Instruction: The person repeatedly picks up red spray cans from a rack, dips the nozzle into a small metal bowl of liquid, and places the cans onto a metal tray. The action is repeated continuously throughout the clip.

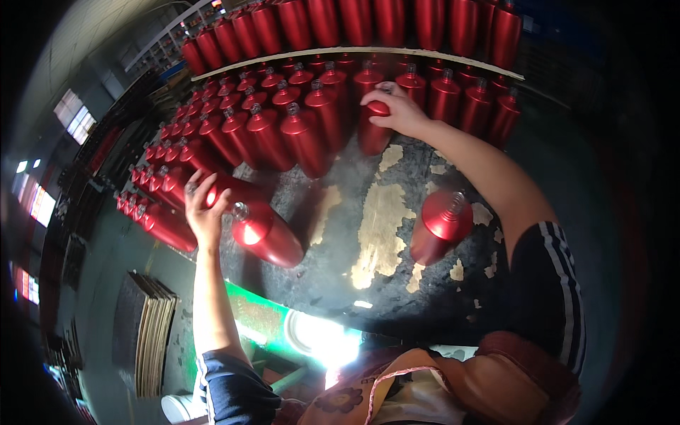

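Observation:
My right hand (397, 112) reaches to the far middle of the dark board and closes over the shoulder of a glossy red bottle (373, 138); its neck is hidden by my fingers. At the left, my left hand (204, 209) has its fingers curled round the top of another red bottle (241, 187). Just right of that hand, a red bottle (268, 237) with a clear glass neck stands apart from the rows. A further single bottle (442, 225) stands at the right, below my right forearm. Neither of these two is touched by a hand.
Rows of red bottles (297, 134) fill the board's far and left parts. Behind them, a thin shelf board (354, 51) bears more red bottles. The dark worktop (333, 241) has worn pale patches. Stacked flat boards (156, 340) stand at lower left, beside a green frame (262, 319).

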A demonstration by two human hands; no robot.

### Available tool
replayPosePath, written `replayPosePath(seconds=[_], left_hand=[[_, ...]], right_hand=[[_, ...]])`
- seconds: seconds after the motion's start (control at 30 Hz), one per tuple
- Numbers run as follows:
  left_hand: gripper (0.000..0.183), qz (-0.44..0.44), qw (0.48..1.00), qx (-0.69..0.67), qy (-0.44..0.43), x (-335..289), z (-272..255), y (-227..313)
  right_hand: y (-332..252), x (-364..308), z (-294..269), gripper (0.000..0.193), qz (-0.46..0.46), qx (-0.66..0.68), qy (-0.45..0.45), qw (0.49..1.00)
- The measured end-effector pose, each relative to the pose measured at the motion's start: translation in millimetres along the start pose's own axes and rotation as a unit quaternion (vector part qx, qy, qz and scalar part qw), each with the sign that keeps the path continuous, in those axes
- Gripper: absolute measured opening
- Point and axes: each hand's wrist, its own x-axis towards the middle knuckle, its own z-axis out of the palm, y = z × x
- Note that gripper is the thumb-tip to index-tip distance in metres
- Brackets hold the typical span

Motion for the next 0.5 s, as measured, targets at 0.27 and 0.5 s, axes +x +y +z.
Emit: replayPosePath(seconds=[0.27, 0.5], left_hand=[[0.041, 0.022, 0.978, 0.142, 0.153, -96, -147, 88], [0.054, -0.21, 0.952, -0.105, 0.199, -191, -173, 143]], right_hand=[[-9, -154, -177, 0.051, -0.054, -0.173, 0.223, 0.958], [-77, -324, -250, 0.061, 0.138, 0.006, 0.36, 0.923]])
